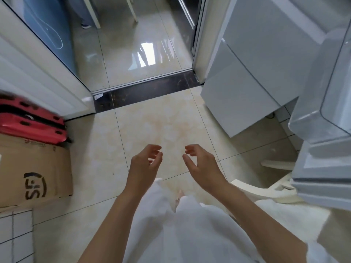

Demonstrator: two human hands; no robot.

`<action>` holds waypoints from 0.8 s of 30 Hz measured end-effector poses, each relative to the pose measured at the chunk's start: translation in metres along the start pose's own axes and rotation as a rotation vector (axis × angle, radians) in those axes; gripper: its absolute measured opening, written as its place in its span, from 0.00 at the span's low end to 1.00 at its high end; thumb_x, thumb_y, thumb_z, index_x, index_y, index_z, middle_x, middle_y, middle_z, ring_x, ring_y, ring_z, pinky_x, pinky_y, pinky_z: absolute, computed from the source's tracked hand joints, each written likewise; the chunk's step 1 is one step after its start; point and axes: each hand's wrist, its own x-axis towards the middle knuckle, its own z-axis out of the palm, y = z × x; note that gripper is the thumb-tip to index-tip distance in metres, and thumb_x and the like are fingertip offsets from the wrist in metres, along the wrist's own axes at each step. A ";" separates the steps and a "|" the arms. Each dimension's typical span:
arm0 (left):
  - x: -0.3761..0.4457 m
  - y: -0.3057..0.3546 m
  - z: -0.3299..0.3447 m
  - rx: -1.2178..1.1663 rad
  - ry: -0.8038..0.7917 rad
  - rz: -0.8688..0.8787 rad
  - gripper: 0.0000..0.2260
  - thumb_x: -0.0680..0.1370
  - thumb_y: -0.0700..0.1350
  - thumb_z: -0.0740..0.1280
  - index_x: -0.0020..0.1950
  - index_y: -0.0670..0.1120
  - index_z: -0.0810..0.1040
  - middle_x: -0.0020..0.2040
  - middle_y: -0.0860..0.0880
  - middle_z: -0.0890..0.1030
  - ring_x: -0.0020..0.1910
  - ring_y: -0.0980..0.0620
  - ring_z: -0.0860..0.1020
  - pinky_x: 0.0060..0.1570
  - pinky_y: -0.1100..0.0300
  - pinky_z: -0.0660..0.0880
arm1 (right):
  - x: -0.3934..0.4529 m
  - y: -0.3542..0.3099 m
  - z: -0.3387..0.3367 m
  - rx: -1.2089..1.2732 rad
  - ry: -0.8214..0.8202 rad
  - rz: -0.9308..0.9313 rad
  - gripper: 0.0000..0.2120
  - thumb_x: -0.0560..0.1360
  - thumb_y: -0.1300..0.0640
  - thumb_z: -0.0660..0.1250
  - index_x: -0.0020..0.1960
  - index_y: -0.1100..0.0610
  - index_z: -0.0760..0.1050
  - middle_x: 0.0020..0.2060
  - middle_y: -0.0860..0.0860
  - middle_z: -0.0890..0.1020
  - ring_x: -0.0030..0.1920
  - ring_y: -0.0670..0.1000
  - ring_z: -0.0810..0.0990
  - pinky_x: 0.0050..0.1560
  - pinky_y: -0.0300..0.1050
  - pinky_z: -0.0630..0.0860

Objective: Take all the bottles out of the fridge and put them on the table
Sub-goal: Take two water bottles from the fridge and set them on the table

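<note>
Both your hands hang empty over the floor, left hand and right hand with fingers loosely curled. The fridge stands to your right, so the right hand is nearer. No bottles or counter are in view.

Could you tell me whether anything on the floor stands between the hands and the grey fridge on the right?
Nothing visible does. Both hands, left and right, hang empty over bare beige floor tiles; the grey fridge stands right of them. No bottles or table show.
</note>
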 end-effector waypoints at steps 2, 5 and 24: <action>0.028 -0.001 -0.007 0.015 -0.047 0.004 0.06 0.79 0.43 0.67 0.54 0.53 0.78 0.43 0.59 0.81 0.44 0.68 0.78 0.39 0.75 0.74 | 0.023 -0.009 0.002 0.025 0.015 0.025 0.14 0.78 0.49 0.62 0.62 0.52 0.71 0.55 0.46 0.79 0.56 0.43 0.76 0.53 0.32 0.67; 0.084 -0.001 -0.023 0.060 -0.117 0.047 0.06 0.79 0.44 0.67 0.53 0.55 0.77 0.42 0.62 0.80 0.44 0.67 0.79 0.39 0.75 0.73 | 0.066 -0.024 0.006 0.053 0.059 0.062 0.15 0.78 0.49 0.62 0.63 0.51 0.71 0.55 0.45 0.79 0.56 0.41 0.75 0.50 0.25 0.64; 0.397 0.180 -0.004 0.158 -0.625 0.550 0.09 0.79 0.43 0.68 0.58 0.53 0.79 0.47 0.57 0.83 0.48 0.62 0.80 0.54 0.56 0.79 | 0.261 -0.076 -0.106 0.088 0.521 0.304 0.16 0.78 0.49 0.62 0.65 0.49 0.69 0.59 0.44 0.77 0.60 0.45 0.74 0.56 0.36 0.68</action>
